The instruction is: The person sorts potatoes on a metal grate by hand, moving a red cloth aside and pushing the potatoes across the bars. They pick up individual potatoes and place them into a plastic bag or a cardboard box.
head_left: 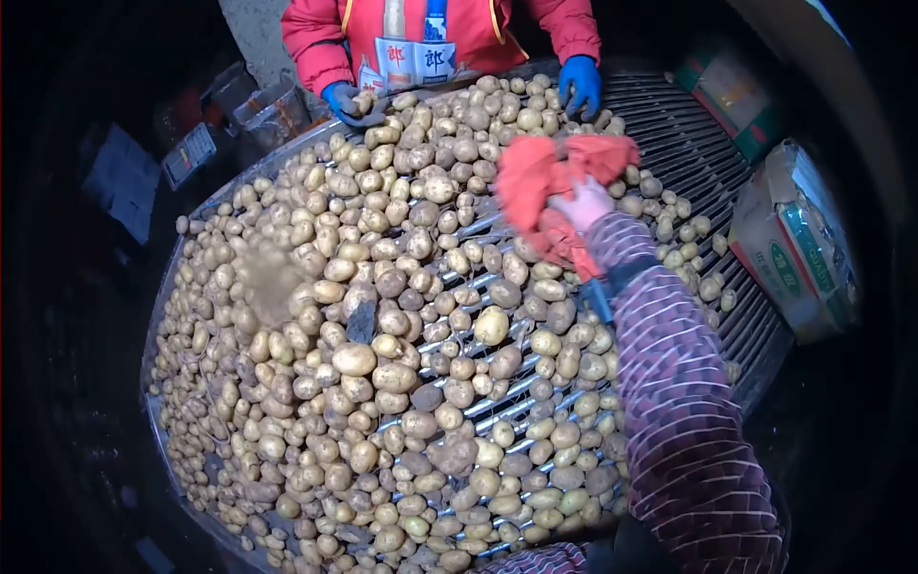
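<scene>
My right hand reaches far out over the potatoes, closed on a crumpled red cloth. The cloth spreads to both sides of the hand and hangs over the potatoes and slats beneath it; its edges are slightly blurred. Below my wrist a small blue piece shows beside the sleeve, and I cannot make out what it is. Of my left arm only a patterned sleeve appears at the bottom edge; the left hand is out of sight.
Potatoes cover most of a slatted metal table. Opposite me stands a person in a red jacket with blue gloves, one holding a potato. Cardboard boxes sit at the right. A dark flat piece lies among the potatoes.
</scene>
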### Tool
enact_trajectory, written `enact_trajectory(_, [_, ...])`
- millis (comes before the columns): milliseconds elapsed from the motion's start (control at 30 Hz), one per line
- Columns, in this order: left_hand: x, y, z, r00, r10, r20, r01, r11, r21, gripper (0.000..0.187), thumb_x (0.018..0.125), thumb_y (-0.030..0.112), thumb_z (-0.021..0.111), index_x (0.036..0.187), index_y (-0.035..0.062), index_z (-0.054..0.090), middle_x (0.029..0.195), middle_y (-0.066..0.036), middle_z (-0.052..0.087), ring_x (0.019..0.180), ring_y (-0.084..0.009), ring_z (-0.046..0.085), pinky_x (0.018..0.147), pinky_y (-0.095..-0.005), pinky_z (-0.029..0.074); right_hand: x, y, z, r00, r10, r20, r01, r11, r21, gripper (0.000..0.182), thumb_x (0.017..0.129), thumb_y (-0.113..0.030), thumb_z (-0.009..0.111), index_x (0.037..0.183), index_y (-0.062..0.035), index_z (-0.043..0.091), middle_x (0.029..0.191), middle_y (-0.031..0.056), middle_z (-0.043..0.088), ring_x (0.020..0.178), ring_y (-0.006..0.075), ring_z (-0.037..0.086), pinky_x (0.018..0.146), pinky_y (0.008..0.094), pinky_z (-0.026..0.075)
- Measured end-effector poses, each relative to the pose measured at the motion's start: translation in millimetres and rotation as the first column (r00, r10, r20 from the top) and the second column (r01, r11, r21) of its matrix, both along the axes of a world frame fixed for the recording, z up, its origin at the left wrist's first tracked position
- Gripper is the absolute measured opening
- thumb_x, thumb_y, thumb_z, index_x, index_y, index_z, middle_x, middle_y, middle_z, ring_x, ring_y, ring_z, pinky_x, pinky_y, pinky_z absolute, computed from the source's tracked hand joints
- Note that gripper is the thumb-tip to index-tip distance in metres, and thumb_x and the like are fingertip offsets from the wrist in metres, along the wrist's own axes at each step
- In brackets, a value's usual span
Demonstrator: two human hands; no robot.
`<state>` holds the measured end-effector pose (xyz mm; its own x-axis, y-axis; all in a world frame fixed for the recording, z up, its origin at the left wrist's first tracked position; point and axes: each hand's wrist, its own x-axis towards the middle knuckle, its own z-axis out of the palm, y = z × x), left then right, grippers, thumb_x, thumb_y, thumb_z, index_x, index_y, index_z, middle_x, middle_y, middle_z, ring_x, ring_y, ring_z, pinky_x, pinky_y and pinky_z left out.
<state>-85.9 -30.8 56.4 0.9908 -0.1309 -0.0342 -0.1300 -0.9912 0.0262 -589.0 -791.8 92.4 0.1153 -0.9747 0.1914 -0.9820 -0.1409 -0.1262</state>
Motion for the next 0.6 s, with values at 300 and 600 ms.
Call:
enact_trajectory(300, [23, 54, -52, 0.99, -0.061, 0.131, 0.066, 0.997, -0.037, 0.07, 0.089, 0.028, 0.054, 0.145, 0.0003, 0.021, 0.118, -0.036, 0.052, 0.102, -0.0478, 0.056, 0.088, -0.0509, 0.048, 98, 201, 21, 0.864, 0.495, 0.094, -0.499, 0.815, 0.293, 0.07, 0.075, -0.058, 0.06, 0.134, -0.0217, 0.049, 0.135, 0.0208, 0.042, 0.119, 0.0413, 0.043, 0.099, 0.0527, 0.037])
enact_trajectory(600, [18, 49, -42, 1.0, -0.001, 0.022, 0.003, 0.995, -0.105, 0.073, 0.089, 0.026, 0.055, 0.145, -0.0009, 0.017, 0.125, -0.036, 0.047, 0.111, -0.0467, 0.051, 0.094, -0.0489, 0.045, -13, 433, 79, 0.737, 0.676, 0.007, -0.613, 0.665, 0.427, 0.075, 0.067, -0.049, 0.069, 0.136, -0.0292, 0.046, 0.124, 0.0103, 0.051, 0.112, 0.0356, 0.047, 0.098, 0.0519, 0.034])
